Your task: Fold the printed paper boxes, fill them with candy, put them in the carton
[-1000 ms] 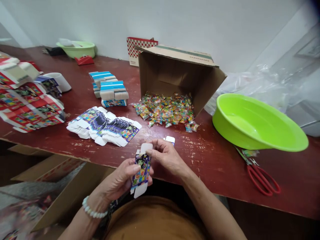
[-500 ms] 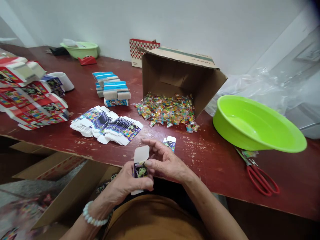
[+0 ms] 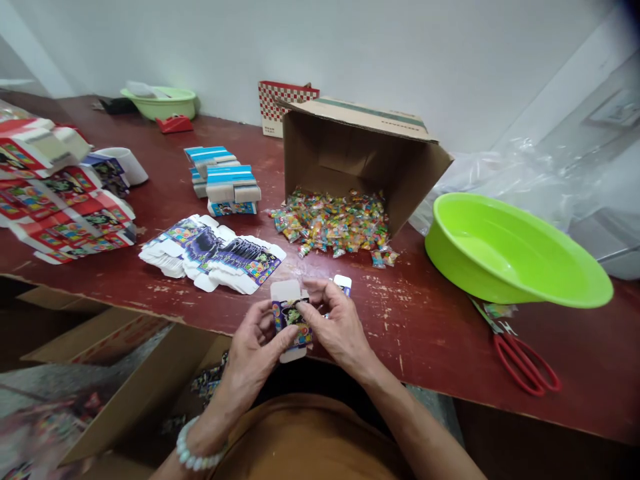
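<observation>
My left hand (image 3: 257, 350) and my right hand (image 3: 334, 327) both grip one small printed carton (image 3: 290, 319) with a purple picture and white flaps, held just over the table's near edge. The fingers of both hands are pinched on its sides. Another small carton (image 3: 343, 285) lies on the table just behind my right hand. A fan of flat unfolded cartons (image 3: 215, 253) lies to the left of my hands. Beyond them, a pile of small wrapped candies (image 3: 333, 223) spills from a cardboard box (image 3: 360, 147) lying on its side.
A bright green basin (image 3: 515, 250) and red scissors (image 3: 525, 360) are at the right. Red printed boxes (image 3: 55, 200) are stacked at the left, blue-topped stacks (image 3: 225, 180) behind the flats. A pale green bowl (image 3: 160, 101) sits far back. Open cardboard boxes (image 3: 115, 373) stand below the table edge.
The carton was turned and lifted in my hands, from upright below the table edge to over the edge. Both hands rose and closed in on it.
</observation>
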`<action>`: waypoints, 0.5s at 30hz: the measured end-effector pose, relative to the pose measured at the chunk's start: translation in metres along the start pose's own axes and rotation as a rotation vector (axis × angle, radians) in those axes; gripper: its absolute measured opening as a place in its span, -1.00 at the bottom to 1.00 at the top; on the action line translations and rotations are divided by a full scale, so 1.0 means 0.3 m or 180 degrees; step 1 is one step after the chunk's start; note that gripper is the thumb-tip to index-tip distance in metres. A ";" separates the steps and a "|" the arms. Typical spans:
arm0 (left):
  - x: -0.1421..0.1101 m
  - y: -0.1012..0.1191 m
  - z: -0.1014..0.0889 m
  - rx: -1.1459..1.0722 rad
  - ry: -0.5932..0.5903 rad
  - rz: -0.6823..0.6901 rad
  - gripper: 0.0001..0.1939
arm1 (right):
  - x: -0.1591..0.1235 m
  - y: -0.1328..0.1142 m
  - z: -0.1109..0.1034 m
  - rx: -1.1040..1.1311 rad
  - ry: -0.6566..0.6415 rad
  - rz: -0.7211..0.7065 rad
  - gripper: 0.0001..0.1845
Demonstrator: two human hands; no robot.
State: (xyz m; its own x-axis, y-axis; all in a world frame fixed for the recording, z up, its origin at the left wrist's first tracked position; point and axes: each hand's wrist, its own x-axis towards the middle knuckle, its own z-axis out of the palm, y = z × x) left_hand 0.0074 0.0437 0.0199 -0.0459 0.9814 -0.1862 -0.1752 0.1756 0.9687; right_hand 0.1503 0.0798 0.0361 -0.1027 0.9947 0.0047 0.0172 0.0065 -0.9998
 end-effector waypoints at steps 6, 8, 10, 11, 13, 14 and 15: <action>-0.040 0.022 0.014 0.0011 0.0299 0.0393 -0.28 | -0.008 0.037 0.009 0.0259 0.0076 -0.0113 -0.65; -0.041 0.031 0.010 -0.0004 0.0308 0.0297 -0.41 | -0.011 0.054 0.009 0.0385 -0.0033 -0.0171 -0.74; -0.034 0.032 -0.001 -0.0085 0.0263 0.0129 -0.56 | -0.009 0.064 0.003 0.0417 -0.0167 -0.0120 -0.76; -0.029 0.030 -0.008 -0.0119 0.0229 0.0060 -0.63 | -0.005 0.067 -0.003 0.0435 -0.0254 -0.0038 -0.74; -0.019 0.018 -0.024 -0.0132 0.0161 -0.0017 -0.70 | 0.005 0.067 -0.015 0.0573 -0.0451 0.0239 -0.69; -0.015 0.010 -0.031 -0.0101 0.0117 -0.0019 -0.73 | 0.011 0.064 -0.021 0.0696 -0.0518 0.0380 -0.66; -0.011 0.002 -0.038 -0.0044 0.0065 -0.0001 -0.75 | 0.016 0.062 -0.025 0.0823 -0.0549 0.0499 -0.65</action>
State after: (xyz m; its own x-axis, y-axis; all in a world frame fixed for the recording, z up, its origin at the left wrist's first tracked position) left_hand -0.0038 0.0395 0.0194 -0.0658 0.9796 -0.1899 -0.1887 0.1747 0.9664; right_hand 0.1576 0.0855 0.0178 -0.2858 0.9494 -0.1303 -0.2043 -0.1932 -0.9597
